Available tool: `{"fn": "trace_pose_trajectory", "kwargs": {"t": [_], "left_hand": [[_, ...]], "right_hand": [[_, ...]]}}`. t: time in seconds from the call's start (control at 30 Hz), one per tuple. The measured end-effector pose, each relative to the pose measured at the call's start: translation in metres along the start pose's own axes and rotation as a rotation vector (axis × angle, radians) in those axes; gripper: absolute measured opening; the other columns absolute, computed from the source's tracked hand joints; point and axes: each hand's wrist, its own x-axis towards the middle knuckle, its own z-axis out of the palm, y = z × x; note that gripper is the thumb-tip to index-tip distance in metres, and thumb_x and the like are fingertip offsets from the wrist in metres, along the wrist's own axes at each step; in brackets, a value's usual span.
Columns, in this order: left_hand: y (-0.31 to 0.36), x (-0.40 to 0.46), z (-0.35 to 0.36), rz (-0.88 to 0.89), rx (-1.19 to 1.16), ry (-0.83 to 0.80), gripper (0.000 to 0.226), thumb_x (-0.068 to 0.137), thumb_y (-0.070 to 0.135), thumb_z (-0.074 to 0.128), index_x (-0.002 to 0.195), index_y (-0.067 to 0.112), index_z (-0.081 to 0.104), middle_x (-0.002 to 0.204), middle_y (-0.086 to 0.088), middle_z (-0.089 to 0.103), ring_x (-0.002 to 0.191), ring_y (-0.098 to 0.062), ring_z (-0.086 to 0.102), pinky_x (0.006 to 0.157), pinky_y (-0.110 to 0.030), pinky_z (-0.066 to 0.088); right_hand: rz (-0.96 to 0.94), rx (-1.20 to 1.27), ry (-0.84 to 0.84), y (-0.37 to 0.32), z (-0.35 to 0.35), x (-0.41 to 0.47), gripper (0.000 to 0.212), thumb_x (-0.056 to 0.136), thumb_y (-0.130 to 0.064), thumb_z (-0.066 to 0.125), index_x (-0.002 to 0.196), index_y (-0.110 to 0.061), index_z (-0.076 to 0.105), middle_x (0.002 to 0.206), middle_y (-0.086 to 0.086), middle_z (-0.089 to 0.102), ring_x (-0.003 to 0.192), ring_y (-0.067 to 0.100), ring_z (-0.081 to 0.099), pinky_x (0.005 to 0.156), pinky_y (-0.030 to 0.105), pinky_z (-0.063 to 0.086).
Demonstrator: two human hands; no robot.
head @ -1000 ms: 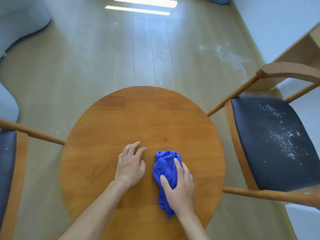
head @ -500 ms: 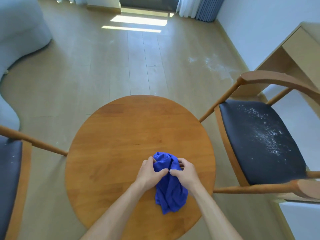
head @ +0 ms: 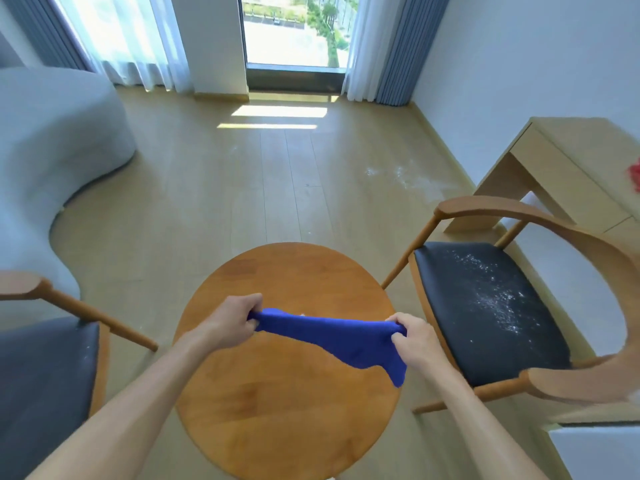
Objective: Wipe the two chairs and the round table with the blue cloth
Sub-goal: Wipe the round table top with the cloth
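Note:
The blue cloth (head: 332, 336) hangs stretched above the round wooden table (head: 277, 410). My left hand (head: 232, 323) grips its left end and my right hand (head: 414, 341) grips its right end, where a corner droops down. To the right stands a wooden chair (head: 485, 320) whose black seat is speckled with white dust. A second chair (head: 45, 375) with a dark seat is at the left edge, only partly in view.
A curved grey sofa (head: 52, 161) fills the far left. A light wooden desk (head: 561, 174) stands against the right wall behind the dusty chair. White dust marks the floor (head: 405, 178) near the desk. Curtained windows close the far end.
Both hands gathered the cloth off the table, lifted it and pulled it apart into a stretched band. The view has tilted up, so the window and desk now show.

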Motion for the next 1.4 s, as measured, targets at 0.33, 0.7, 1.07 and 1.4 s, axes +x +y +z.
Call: {"fn": "trace_pose_trajectory", "kwargs": {"t": [0.33,0.7,1.07,1.4], "left_hand": [[0.1,-0.044,-0.139,0.182,0.218,0.099,0.025,0.089,0.004,0.047,0.095,0.028,0.054,0.08,0.012,0.054,0.077,-0.011,0.051,0.064,-0.026,0.037],[0.129,-0.062,-0.191,0.257,0.5,0.305,0.028,0.087,0.008,0.053,0.099,0.024,0.072,0.099,0.011,0.043,0.102,-0.011,0.037,0.09,-0.027,0.036],[0.133,-0.082,-0.215,0.148,0.437,0.243,0.032,0.085,0.008,0.047,0.092,0.024,0.073,0.069,0.021,0.053,0.07,-0.006,0.055,0.057,-0.017,0.038],[0.121,-0.081,-0.217,0.06,0.231,0.431,0.044,0.085,0.024,0.054,0.04,0.022,0.05,0.044,0.014,0.051,0.046,-0.009,0.043,0.044,-0.017,0.032]], "right_hand": [[-0.238,-0.173,0.07,-0.084,-0.123,-0.016,0.026,0.083,-0.007,0.053,0.09,-0.029,0.063,0.086,-0.011,0.063,0.084,0.009,0.057,0.064,0.019,0.041],[-0.454,-0.266,0.016,-0.117,-0.166,-0.029,0.015,0.09,-0.014,0.058,0.099,-0.025,0.064,0.09,-0.01,0.065,0.087,0.008,0.059,0.071,0.02,0.046],[-0.459,-0.598,0.17,-0.16,-0.172,-0.025,0.022,0.087,-0.021,0.057,0.1,-0.028,0.074,0.088,-0.004,0.057,0.089,0.014,0.05,0.071,0.024,0.037],[-0.386,-0.614,0.244,-0.19,-0.148,-0.026,0.028,0.082,-0.011,0.048,0.093,-0.017,0.073,0.087,0.001,0.07,0.077,0.018,0.058,0.063,0.026,0.041]]}}
